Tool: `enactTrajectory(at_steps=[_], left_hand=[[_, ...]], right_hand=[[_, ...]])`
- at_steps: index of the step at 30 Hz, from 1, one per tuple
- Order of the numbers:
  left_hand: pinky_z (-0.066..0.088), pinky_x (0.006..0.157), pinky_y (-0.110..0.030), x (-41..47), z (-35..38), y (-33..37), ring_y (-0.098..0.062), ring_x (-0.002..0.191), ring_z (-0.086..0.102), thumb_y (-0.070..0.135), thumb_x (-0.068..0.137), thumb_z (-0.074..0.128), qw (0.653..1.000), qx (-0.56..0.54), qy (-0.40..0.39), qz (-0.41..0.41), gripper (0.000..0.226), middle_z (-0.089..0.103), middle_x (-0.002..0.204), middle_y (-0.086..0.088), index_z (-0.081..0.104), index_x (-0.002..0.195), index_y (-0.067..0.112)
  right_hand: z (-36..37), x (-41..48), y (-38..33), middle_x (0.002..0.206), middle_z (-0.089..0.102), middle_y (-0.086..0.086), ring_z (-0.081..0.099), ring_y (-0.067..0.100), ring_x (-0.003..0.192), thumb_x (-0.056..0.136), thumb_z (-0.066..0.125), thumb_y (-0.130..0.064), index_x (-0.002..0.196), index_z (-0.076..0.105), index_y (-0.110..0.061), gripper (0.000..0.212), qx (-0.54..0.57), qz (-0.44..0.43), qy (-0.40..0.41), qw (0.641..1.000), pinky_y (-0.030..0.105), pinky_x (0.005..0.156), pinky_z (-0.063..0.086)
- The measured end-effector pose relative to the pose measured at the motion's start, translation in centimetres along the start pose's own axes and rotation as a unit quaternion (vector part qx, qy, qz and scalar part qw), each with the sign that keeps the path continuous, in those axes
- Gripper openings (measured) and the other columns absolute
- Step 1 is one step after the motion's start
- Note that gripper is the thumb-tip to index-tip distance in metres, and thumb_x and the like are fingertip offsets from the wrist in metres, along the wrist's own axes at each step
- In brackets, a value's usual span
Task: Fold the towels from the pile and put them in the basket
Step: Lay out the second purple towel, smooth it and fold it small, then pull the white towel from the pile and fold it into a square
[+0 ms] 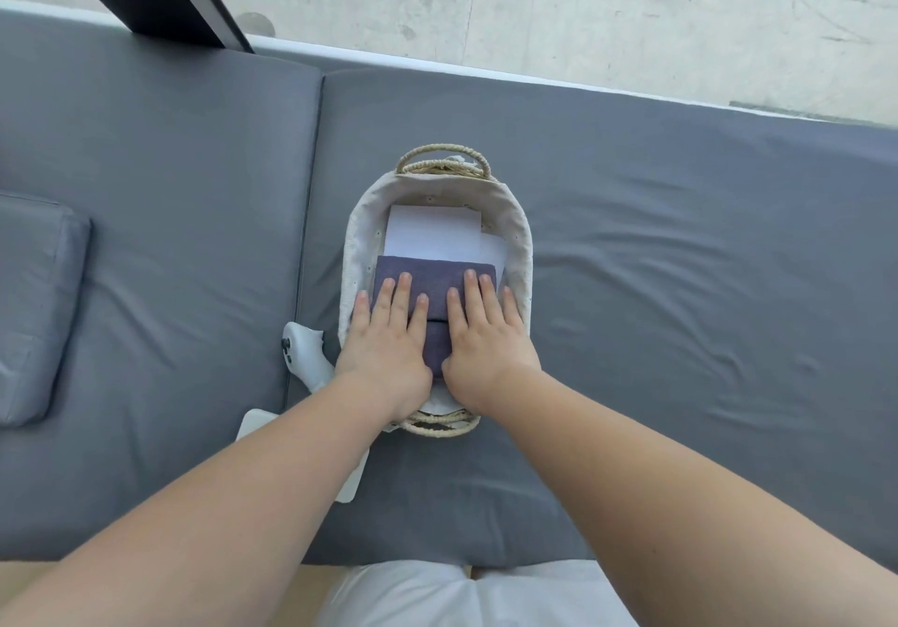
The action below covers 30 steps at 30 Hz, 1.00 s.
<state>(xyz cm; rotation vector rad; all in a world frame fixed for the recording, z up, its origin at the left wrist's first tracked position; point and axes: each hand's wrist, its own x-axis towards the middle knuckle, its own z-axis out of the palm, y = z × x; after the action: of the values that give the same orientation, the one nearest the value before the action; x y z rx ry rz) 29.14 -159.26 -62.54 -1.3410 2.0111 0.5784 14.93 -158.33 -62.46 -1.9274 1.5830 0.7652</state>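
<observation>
An oval woven basket (519, 237) with a pale cloth lining and rope handles stands in the middle of the grey mattress. Inside it lies a folded dark purple towel (435, 276) on top of folded white towels (432, 232). My left hand (388, 339) and my right hand (486, 339) lie flat side by side on the purple towel, fingers straight, pressing it down into the basket. The near part of the purple towel is hidden under my palms.
A white handheld controller (303, 352) lies just left of the basket, with a white flat object (350, 480) under my left forearm. A grey pillow (34, 305) sits at the far left. The mattress (680, 310) ends at a concrete floor behind.
</observation>
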Motion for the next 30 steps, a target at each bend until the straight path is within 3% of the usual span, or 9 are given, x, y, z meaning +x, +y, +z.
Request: enactTrajectory(at_steps=[7,15,20,23,25,27,30], left_hand=[[-0.009,0.121,-0.052,0.8,0.2,-0.8,-0.038,0.150,-0.017,0.058,0.097,0.018,0.997,0.077,-0.023,-0.012,0.083,-0.027,0.159,-0.021,-0.015,0.155,0.010],[-0.010,0.121,-0.052,1.3,-0.9,-0.8,-0.036,0.151,-0.016,0.061,0.096,0.017,0.995,0.074,-0.064,-0.016,0.083,-0.024,0.161,-0.018,-0.013,0.157,0.013],[-0.004,0.122,-0.053,-0.8,-3.4,-0.2,-0.036,0.152,-0.009,0.050,0.099,0.027,0.999,0.040,-0.021,-0.005,0.077,-0.013,0.164,-0.018,-0.007,0.158,0.014],[0.002,0.122,-0.053,-3.3,-4.2,0.0,-0.033,0.153,0.001,0.043,0.099,0.032,0.999,0.015,0.037,0.012,0.071,0.001,0.166,-0.015,0.007,0.159,0.014],[0.011,0.121,-0.053,-5.0,-4.5,0.1,-0.031,0.149,0.016,0.041,0.097,0.037,0.996,-0.030,0.080,0.015,0.062,0.019,0.163,-0.013,0.027,0.153,0.016],[0.026,0.115,-0.050,-6.7,-5.0,0.3,-0.029,0.136,0.036,0.040,0.094,0.042,0.989,-0.075,0.127,0.008,0.049,0.043,0.145,-0.008,0.046,0.138,0.018],[0.037,0.103,-0.044,-8.9,-5.8,1.7,-0.028,0.120,0.047,0.042,0.092,0.047,0.980,-0.108,0.165,0.007,0.041,0.052,0.127,-0.003,0.053,0.127,0.019]], right_hand=[[-0.6,1.2,-0.5,0.162,-0.027,0.018,-0.026,0.034,0.150,0.094,0.015,-0.063,0.156,-0.017,-0.009,0.088,-0.084,0.017,-0.057,0.995,0.057,0.119,-0.015],[-1.7,1.7,-0.7,0.163,-0.025,0.017,-0.023,0.033,0.151,0.095,0.014,-0.061,0.157,-0.015,-0.011,0.085,-0.099,0.018,-0.094,0.990,0.057,0.119,-0.015],[-3.2,-0.5,0.0,0.165,-0.017,0.015,-0.018,0.032,0.153,0.098,0.016,-0.055,0.159,-0.007,-0.011,0.079,-0.103,0.001,-0.065,0.993,0.057,0.120,-0.013],[-3.8,-3.4,0.9,0.167,-0.014,0.013,-0.016,0.030,0.153,0.101,0.025,-0.047,0.160,-0.002,-0.011,0.075,-0.091,-0.020,-0.019,0.995,0.055,0.122,-0.008],[-4.4,-5.9,1.7,0.167,-0.012,0.011,-0.013,0.030,0.154,0.100,0.033,-0.043,0.160,0.000,-0.015,0.074,-0.047,-0.016,0.012,0.999,0.054,0.123,-0.005],[-4.8,-8.6,2.9,0.168,-0.009,0.009,-0.008,0.030,0.154,0.099,0.038,-0.042,0.161,0.004,-0.021,0.074,0.001,0.004,0.039,0.999,0.054,0.123,-0.001],[-4.8,-12.7,5.4,0.168,-0.007,0.008,-0.003,0.031,0.154,0.098,0.039,-0.043,0.160,0.007,-0.029,0.071,0.034,0.043,0.062,0.997,0.056,0.123,0.001]])
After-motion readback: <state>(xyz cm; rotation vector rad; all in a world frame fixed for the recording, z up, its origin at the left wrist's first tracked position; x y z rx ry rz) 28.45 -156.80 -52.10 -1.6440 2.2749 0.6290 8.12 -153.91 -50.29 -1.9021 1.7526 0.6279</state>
